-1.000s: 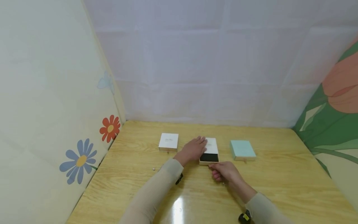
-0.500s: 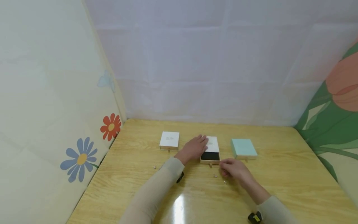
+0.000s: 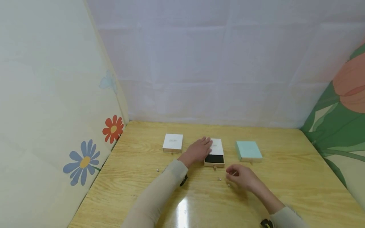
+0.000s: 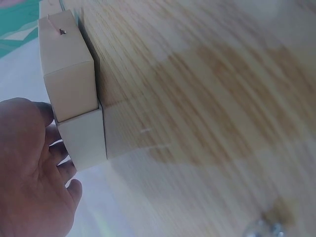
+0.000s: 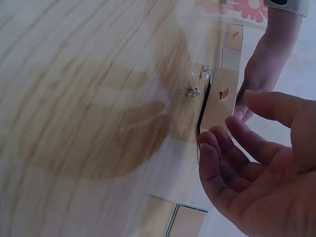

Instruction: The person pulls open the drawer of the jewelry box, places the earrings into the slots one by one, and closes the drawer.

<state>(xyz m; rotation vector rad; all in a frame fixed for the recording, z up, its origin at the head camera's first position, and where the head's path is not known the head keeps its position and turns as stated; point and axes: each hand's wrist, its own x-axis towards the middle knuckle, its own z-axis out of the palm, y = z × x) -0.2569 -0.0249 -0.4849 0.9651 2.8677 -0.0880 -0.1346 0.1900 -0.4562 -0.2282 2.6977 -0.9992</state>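
Note:
In the head view my left hand [image 3: 197, 152] rests on the lid of the middle white drawer box [image 3: 216, 146], its fingers extended. The box's drawer [image 3: 214, 160] is pulled partway out, with a black inside and a small ribbon tab [image 3: 215, 168] at its front. My right hand [image 3: 240, 176] hovers off the drawer's right front corner, fingers loosely bent and holding nothing. Two small sparkly jewellery pieces lie before the box; one piece [image 3: 219, 179] is nearer the drawer, the other piece [image 3: 229, 185] beside my right hand. Their exact kind is too small to tell.
A second white box [image 3: 172, 142] stands to the left and a mint-green box [image 3: 248, 150] to the right, both with drawers pushed in. Another small shiny piece [image 3: 157, 170] lies on the wooden table [image 3: 137, 190] left of my left arm.
My right hand has let go of the drawer's ribbon tab and moved right, uncovering the small jewellery pieces. The left hand stays on the box, and the drawer remains pulled out.

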